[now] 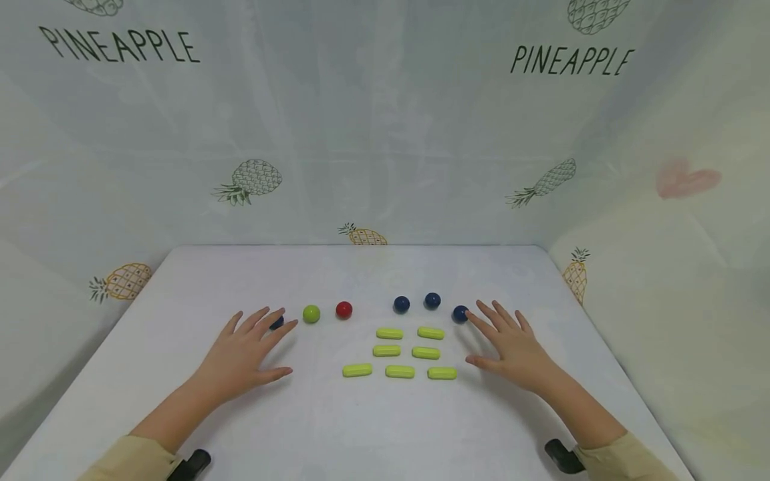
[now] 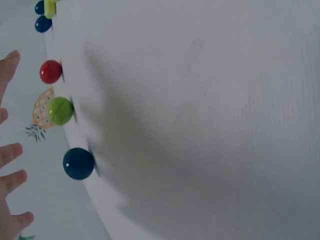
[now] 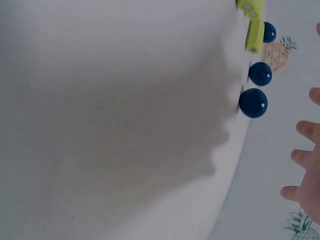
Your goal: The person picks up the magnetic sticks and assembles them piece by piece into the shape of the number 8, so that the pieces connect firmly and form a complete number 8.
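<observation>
My left hand (image 1: 237, 361) hovers over the left part of the white table, fingers spread and holding nothing. Its fingers partly cover a dark blue ball (image 1: 277, 323) in the head view; the left wrist view shows that blue ball (image 2: 78, 163) whole. Beside it sit a green ball (image 1: 311, 314) and a red ball (image 1: 343, 310). On the right, my right hand (image 1: 514, 354) is likewise spread above the table with nothing in it. Nearest its fingertips is another blue ball (image 1: 460, 314). Between the hands lie several short yellow-green sticks (image 1: 400, 371) in uneven rows.
Two more blue balls, a left one (image 1: 401, 304) and a right one (image 1: 432, 300), stand behind the sticks. A pale cloth (image 1: 385, 133) printed with pineapples hangs behind and beside the white table (image 1: 373, 434). Dark devices are strapped at both wrists.
</observation>
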Demonstrator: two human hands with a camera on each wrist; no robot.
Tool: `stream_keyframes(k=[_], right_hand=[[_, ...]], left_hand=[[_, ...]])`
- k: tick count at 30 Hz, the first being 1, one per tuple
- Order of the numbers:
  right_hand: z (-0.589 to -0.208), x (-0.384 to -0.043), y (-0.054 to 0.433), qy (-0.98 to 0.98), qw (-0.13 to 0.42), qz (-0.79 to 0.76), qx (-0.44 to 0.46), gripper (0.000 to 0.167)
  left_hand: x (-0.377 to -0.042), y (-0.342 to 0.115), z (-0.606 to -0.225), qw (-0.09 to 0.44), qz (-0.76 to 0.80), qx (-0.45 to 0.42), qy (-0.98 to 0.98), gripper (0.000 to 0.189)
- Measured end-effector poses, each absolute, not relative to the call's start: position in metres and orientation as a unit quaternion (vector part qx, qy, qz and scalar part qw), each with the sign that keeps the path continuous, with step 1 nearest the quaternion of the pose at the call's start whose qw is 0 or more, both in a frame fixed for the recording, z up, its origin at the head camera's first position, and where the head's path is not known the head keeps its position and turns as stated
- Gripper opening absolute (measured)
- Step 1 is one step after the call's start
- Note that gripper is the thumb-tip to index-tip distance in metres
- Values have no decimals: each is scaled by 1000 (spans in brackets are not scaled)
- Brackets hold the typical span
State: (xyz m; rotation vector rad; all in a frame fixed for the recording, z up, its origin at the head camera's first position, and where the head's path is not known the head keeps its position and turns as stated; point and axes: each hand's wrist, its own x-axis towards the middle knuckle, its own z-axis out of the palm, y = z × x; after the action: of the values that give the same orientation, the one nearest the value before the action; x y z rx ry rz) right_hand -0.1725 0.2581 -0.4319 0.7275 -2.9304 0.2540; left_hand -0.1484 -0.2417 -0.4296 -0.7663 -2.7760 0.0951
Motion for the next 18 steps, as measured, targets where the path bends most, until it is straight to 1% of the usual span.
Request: stream_keyframes(k=[5,9,18], right_hand=[[-432,-171,253,-963,51,95,248,82],[-431,-170,249,-958,58,107,259,83],[-431,-169,235,-950,59,138,275,74]], left_hand=[[-145,-231,-432,137,23,-276,-951,78],[-143,-222,-434,141,10,-280,-950,77],[-141,-201,-440,100,-29,-270,-957,73]])
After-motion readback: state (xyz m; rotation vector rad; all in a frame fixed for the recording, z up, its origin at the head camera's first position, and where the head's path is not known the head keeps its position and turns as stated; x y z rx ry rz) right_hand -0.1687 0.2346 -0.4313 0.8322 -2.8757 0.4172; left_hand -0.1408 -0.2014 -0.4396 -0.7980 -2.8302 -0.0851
